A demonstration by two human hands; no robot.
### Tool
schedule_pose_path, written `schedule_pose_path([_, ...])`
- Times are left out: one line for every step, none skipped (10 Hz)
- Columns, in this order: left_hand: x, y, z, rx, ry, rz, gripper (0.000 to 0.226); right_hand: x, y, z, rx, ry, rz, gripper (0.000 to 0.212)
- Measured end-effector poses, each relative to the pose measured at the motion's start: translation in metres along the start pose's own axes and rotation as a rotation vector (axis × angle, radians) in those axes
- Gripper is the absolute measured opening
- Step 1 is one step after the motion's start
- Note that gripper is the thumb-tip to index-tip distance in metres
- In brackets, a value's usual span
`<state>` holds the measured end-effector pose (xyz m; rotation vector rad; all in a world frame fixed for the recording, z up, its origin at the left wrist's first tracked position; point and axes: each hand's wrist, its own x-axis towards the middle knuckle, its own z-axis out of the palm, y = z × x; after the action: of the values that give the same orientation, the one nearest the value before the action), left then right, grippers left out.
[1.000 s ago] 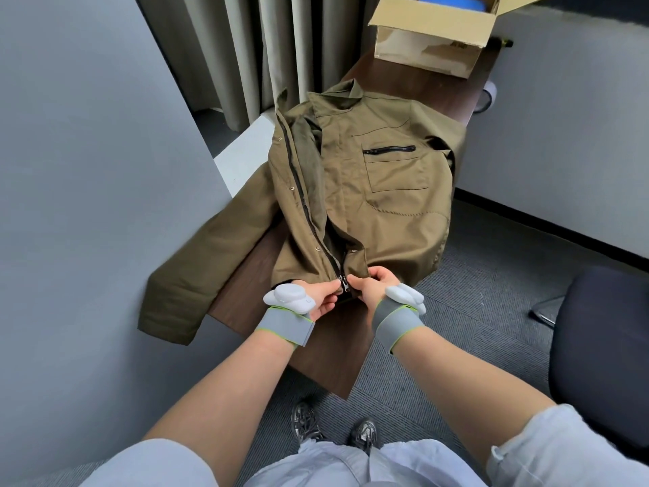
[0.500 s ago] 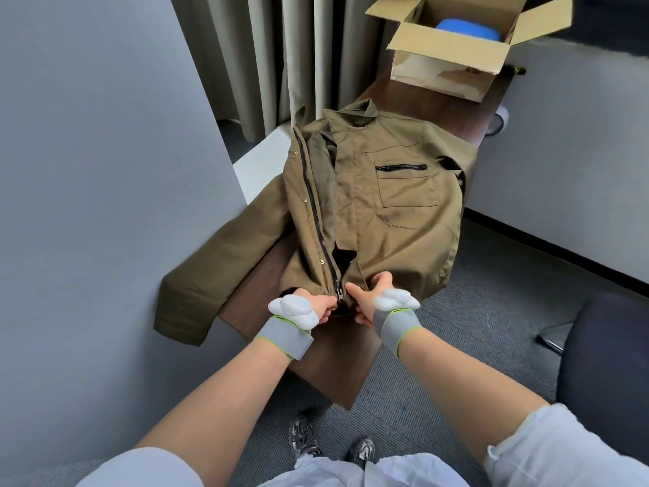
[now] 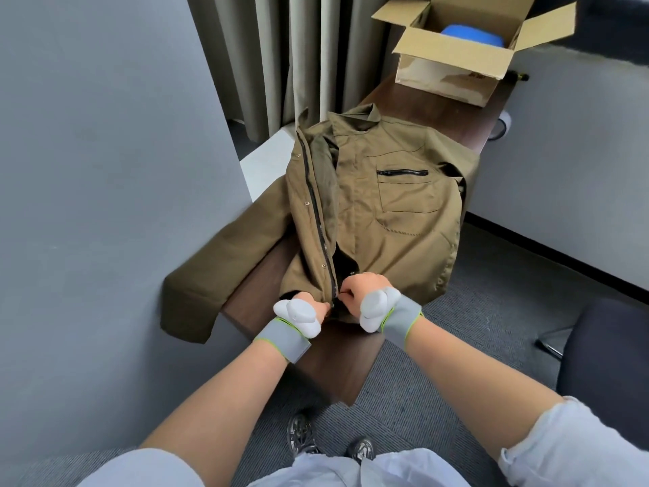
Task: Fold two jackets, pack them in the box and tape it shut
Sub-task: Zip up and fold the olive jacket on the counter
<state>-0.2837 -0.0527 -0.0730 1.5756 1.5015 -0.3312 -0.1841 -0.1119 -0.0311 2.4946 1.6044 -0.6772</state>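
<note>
An olive-brown jacket (image 3: pixel 393 219) lies front up on a narrow dark wood table (image 3: pixel 337 360), its collar away from me and one sleeve hanging off the left edge. My left hand (image 3: pixel 314 305) pinches the left side of the hem beside the zipper's lower end. My right hand (image 3: pixel 365 293) pinches the right side of the hem at the zipper. The front is open above my hands. An open cardboard box (image 3: pixel 453 65) stands at the table's far end with something blue (image 3: pixel 472 35) inside.
A grey partition wall (image 3: pixel 105 205) rises close on the left, and curtains (image 3: pixel 305 58) hang behind the table. A white wall panel (image 3: pixel 562 170) borders the right. A dark office chair (image 3: pixel 607 353) stands at the right over grey carpet.
My hands have stayed together at the zipper's lower end and closed tighter on the hem. The view tilted up, showing more of the box.
</note>
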Motion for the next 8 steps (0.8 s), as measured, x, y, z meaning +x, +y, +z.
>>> schedule_pose_path([-0.009,-0.002,-0.004,-0.035,-0.082,-0.001,0.027,0.004,-0.003,0.002,-0.024,-0.065,-0.031,0.029])
schedule_pose_path([0.001,-0.015,-0.005,-0.023,-0.115,-0.011,0.030,0.009,-0.006,0.011,-0.057,-0.030,-0.040,0.027])
schedule_pose_path([-0.043,-0.020,-0.021,-0.141,-0.253,-0.130,0.031,0.021,0.002,-0.001,0.033,0.114,0.045,0.021])
schedule_pose_path([-0.041,-0.040,-0.024,-0.142,-0.465,-0.204,0.028,0.033,0.008,-0.020,0.112,0.112,0.141,0.021])
schedule_pose_path([-0.051,-0.038,-0.042,0.202,-0.571,-0.192,0.045,0.033,-0.004,-0.018,0.043,0.145,-0.020,0.023])
schedule_pose_path([-0.058,-0.018,-0.063,0.418,-0.546,-0.091,0.066,0.033,-0.007,-0.018,-0.053,0.210,-0.177,0.025])
schedule_pose_path([-0.056,0.012,-0.073,0.376,-0.471,0.057,0.065,0.032,-0.008,-0.026,-0.019,0.176,-0.125,0.025])
schedule_pose_path([-0.040,0.041,-0.078,0.294,-0.215,0.231,0.046,0.028,-0.006,-0.032,0.049,0.176,-0.062,0.024])
